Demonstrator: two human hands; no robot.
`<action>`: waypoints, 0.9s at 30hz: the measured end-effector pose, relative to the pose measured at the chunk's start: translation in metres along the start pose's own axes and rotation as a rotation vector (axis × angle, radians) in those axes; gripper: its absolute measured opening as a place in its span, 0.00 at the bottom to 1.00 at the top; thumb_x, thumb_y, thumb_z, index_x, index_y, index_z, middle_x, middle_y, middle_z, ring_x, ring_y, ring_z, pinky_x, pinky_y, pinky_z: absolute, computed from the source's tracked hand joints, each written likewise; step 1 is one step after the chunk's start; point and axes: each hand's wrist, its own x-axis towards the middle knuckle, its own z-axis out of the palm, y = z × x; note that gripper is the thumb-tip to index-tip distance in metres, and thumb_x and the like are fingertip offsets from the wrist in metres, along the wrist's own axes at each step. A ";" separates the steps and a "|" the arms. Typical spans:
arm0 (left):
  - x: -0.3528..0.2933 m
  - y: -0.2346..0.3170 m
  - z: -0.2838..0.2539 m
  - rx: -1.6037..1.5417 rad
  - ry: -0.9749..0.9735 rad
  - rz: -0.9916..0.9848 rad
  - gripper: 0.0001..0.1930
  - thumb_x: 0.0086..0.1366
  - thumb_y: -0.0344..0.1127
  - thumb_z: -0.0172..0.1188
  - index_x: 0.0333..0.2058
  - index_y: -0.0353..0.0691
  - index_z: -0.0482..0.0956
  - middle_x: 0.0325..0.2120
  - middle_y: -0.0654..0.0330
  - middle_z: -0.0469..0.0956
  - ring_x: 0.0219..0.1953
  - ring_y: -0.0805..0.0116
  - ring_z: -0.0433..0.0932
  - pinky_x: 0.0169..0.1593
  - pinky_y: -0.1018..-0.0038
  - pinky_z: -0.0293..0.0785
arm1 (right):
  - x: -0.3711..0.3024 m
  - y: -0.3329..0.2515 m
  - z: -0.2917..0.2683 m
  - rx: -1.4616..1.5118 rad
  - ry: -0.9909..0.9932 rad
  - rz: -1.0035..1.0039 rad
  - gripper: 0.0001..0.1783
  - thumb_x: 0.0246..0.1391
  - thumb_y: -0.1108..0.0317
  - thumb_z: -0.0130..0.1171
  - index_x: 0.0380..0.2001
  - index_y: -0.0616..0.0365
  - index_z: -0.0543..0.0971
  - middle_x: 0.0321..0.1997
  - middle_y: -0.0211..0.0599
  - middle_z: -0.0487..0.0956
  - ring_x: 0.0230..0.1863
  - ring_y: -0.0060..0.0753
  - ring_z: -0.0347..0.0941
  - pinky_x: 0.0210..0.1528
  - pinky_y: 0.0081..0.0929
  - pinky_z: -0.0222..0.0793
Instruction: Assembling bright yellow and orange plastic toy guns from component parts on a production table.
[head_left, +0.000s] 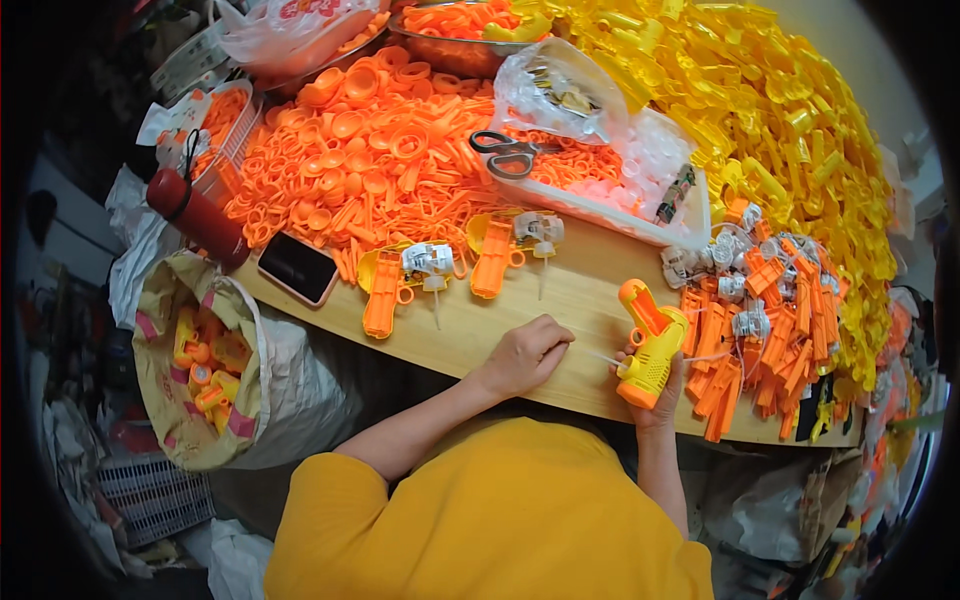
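Note:
My right hand (pixel 652 405) is wrapped around a yellow and orange plastic toy (pixel 650 365), shaped like a small pistol, above the front edge of the table. A thin pale strip sticks out from the toy's left side. To the left, my left hand (pixel 525 357) is closed low over the wood, fingers curled in and pointing at the toy; whatever it pinches is too small or hidden to make out. Beyond it, two part-built toys lie on the table: one orange and yellow assembly (pixel 382 295) and another (pixel 490 262), each with a clear-and-white mechanism attached.
Orange parts (pixel 350 150) are heaped at the back left, yellow shells (pixel 800 110) at the back right. A white tray (pixel 672 233) bears scissors (pixel 508 153). Orange assemblies (pixel 770 330) pile up at right. A phone (pixel 298 268), red flask (pixel 200 218) and sack (pixel 255 370) are left.

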 end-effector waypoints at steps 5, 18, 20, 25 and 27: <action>-0.001 0.002 0.000 -0.005 0.018 0.006 0.05 0.55 0.25 0.56 0.32 0.36 0.75 0.27 0.53 0.73 0.28 0.54 0.75 0.31 0.66 0.72 | -0.001 0.000 0.001 -0.011 0.003 -0.023 0.39 0.50 0.38 0.54 0.52 0.61 0.66 0.40 0.42 0.73 0.42 0.41 0.72 0.44 0.42 0.72; 0.030 0.067 -0.008 -0.115 -0.075 0.147 0.12 0.56 0.25 0.58 0.40 0.38 0.76 0.29 0.55 0.75 0.29 0.60 0.77 0.32 0.73 0.74 | -0.002 0.000 0.002 -0.032 0.006 -0.029 0.37 0.51 0.38 0.52 0.52 0.59 0.66 0.41 0.43 0.74 0.44 0.43 0.73 0.46 0.47 0.70; 0.039 0.071 -0.015 -0.019 -0.140 0.338 0.13 0.56 0.26 0.58 0.42 0.39 0.76 0.30 0.56 0.75 0.30 0.62 0.77 0.32 0.73 0.75 | -0.002 0.002 0.011 -0.018 0.150 -0.147 0.36 0.51 0.38 0.52 0.52 0.58 0.67 0.41 0.43 0.74 0.44 0.44 0.72 0.46 0.47 0.70; 0.073 0.036 -0.071 0.000 0.243 0.091 0.12 0.55 0.29 0.63 0.39 0.40 0.78 0.30 0.61 0.77 0.28 0.73 0.75 0.29 0.78 0.72 | 0.001 0.000 -0.001 0.006 -0.015 -0.027 0.38 0.49 0.39 0.56 0.52 0.59 0.67 0.40 0.42 0.73 0.43 0.43 0.72 0.44 0.44 0.72; 0.096 0.009 -0.117 0.121 0.456 -0.005 0.09 0.57 0.29 0.62 0.37 0.37 0.79 0.29 0.62 0.77 0.28 0.76 0.74 0.29 0.80 0.72 | -0.002 0.000 0.000 0.000 0.030 -0.037 0.39 0.48 0.39 0.58 0.52 0.61 0.66 0.39 0.42 0.73 0.41 0.41 0.72 0.42 0.42 0.73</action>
